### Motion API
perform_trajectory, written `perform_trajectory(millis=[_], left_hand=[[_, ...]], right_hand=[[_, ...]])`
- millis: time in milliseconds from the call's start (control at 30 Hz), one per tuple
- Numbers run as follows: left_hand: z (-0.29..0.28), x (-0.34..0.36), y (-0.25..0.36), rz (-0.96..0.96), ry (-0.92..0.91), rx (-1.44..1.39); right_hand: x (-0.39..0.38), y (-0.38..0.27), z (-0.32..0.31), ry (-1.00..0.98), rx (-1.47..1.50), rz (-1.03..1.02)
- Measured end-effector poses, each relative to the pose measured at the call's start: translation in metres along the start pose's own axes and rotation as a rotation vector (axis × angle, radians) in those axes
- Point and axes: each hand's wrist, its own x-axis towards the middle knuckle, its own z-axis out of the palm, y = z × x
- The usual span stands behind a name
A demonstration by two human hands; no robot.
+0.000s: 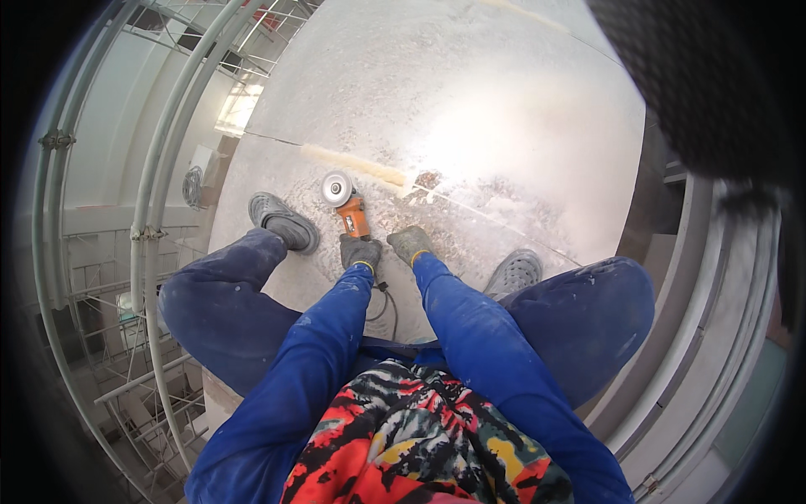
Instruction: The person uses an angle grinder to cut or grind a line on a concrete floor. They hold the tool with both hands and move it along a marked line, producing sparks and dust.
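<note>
My left hand, in a dark grey work glove, is wrapped round the rear of an orange angle grinder. The grinder's round, pale disc faces up at its far end. A dark power cord curls beside my left wrist. Just to the right, my right hand is closed in a dusty grey-green glove; what its fingers hold, if anything, is hidden. Beyond both hands a cream-coloured strip runs along a seam in the dusty pale panel. Brown debris lies by the strip's right end.
My feet, in grey clogs, stand on either side of the hands. Scaffold pipes and a drop to lower framework lie past the panel's left edge. Long pale ledges run along the right. White dust hazes the far right of the panel.
</note>
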Motion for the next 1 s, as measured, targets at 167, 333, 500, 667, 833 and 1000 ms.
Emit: perform_trajectory(millis=[167,333,500,667,833,1000], left_hand=[[0.003,0.0,0.006,-0.056,-0.039,0.013],[0.007,0.009,0.01,-0.231,-0.139,-0.11],[0.009,0.011,0.005,-0.228,-0.186,-0.125],[-0.005,-0.019,0.011,-0.215,-0.132,-0.07],[-0.019,-0.034,0.02,-0.235,-0.073,-0.077],[-0.003,-0.071,0.043,0.369,0.198,0.177]], right_hand=[[-0.041,-0.047,-0.046,0.139,0.008,-0.036],[-0.125,-0.178,-0.165,0.598,0.372,-0.562],[-0.229,-0.249,-0.297,0.764,-0.27,-1.404],[-0.267,-0.255,-0.323,0.558,-0.584,-1.202],[-0.256,-0.209,-0.292,0.462,-0.61,-0.764],[-0.253,-0.209,-0.29,0.409,-0.639,-0.688]])
